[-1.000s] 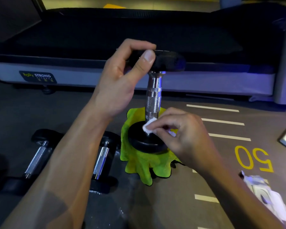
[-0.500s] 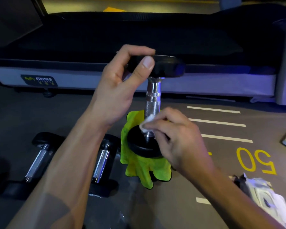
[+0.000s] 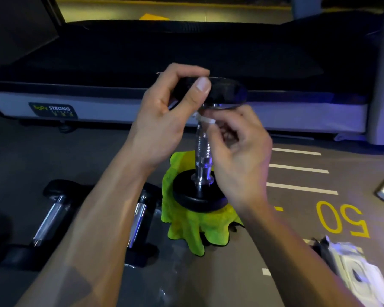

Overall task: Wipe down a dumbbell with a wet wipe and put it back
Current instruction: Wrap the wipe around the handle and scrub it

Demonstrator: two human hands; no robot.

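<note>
Left hand (image 3: pixel 164 120) gripping upright dumbbell (image 3: pixel 203 151) top, right hand (image 3: pixel 237 156) pinching wet wipe (image 3: pixel 205 119) – against handle

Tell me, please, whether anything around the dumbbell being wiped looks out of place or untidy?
Little stands out. The dumbbell stands on end on a crumpled green cloth rather than lying flat like the two dumbbells beside it. A torn white wrapper lies loose on the floor at lower right.

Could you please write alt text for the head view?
A dumbbell stands on end on a green cloth; the left hand grips its top head while the right hand pinches a wipe against the handle. Two more dumbbells lie at left.
</note>
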